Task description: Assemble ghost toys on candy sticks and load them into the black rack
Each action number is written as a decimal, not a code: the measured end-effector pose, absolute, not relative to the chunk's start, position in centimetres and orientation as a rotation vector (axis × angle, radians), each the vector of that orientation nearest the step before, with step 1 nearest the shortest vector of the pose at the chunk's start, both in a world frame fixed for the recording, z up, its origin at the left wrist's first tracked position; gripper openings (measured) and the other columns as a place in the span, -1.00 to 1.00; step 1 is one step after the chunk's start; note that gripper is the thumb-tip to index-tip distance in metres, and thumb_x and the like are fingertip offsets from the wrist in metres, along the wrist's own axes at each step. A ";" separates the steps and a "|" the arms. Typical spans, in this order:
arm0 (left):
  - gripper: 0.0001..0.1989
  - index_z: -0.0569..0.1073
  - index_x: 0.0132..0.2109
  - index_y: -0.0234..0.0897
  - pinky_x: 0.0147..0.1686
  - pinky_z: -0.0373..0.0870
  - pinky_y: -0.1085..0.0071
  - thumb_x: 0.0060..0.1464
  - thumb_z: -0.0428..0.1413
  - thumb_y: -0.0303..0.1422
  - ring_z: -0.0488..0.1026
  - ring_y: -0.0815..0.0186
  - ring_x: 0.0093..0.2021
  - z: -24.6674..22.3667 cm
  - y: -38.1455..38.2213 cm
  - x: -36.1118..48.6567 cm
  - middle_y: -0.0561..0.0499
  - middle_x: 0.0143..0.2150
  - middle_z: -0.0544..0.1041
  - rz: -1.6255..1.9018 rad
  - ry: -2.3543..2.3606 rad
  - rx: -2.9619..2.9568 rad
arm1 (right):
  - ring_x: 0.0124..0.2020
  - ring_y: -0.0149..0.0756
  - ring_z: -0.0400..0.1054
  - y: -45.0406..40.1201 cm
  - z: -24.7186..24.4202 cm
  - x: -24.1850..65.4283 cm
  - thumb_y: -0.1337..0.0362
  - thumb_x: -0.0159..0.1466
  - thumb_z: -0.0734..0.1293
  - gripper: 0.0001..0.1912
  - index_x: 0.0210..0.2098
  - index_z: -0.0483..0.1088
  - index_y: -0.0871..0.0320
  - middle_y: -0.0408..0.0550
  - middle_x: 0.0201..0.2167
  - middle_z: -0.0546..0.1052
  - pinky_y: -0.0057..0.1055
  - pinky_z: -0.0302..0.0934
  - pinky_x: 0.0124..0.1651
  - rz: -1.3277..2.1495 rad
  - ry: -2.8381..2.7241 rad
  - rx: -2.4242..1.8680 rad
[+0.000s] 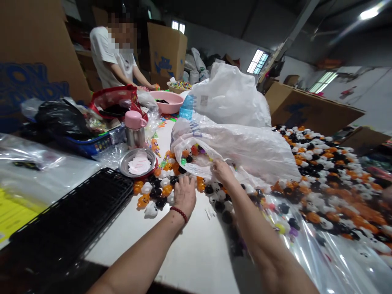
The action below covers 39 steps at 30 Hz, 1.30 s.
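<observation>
My left hand, with a dark red bead bracelet on the wrist, rests palm down among small orange, white and black toy figures, its fingers stretched out at the mouth of a sack. That white woven plastic sack lies on its side, and colourful small toys show in its opening. My right hand is closed on the lower edge of the sack's mouth. Further toys lie beneath my right forearm, partly hidden by it.
Left are a black plastic crate, a metal bowl holding paper slips, a pink-lidded flask and a blue basket. A big toy heap spreads right. Behind stand a pink basin and a person in a white shirt.
</observation>
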State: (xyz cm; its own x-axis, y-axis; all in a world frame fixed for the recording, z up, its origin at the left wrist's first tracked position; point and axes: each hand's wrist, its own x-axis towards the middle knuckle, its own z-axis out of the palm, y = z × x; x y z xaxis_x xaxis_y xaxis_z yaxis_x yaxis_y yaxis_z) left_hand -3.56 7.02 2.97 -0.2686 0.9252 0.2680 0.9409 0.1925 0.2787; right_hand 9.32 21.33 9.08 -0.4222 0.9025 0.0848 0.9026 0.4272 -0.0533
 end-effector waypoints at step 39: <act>-0.61 0.28 -0.27 -0.28 -0.64 0.02 0.57 0.18 0.05 0.00 0.22 0.51 -0.63 6.6 -4.0 3.8 0.07 -0.52 0.46 -3.082 -2.379 -2.360 | -0.26 -0.24 0.47 -6.4 9.6 20.6 0.13 0.35 0.28 -0.68 -0.03 0.54 0.13 0.02 -0.26 0.58 -0.32 0.33 -0.16 0.631 -1.772 -1.159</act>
State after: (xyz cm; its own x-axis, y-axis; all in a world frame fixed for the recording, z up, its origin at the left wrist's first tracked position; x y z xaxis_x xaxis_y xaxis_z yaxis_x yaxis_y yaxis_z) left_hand 3.76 -4.01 6.62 0.1523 0.9823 -0.1092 -0.3542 0.1574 0.9218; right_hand 20.60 -6.39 9.63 -0.1574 0.9007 0.4050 0.4421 0.4309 -0.7866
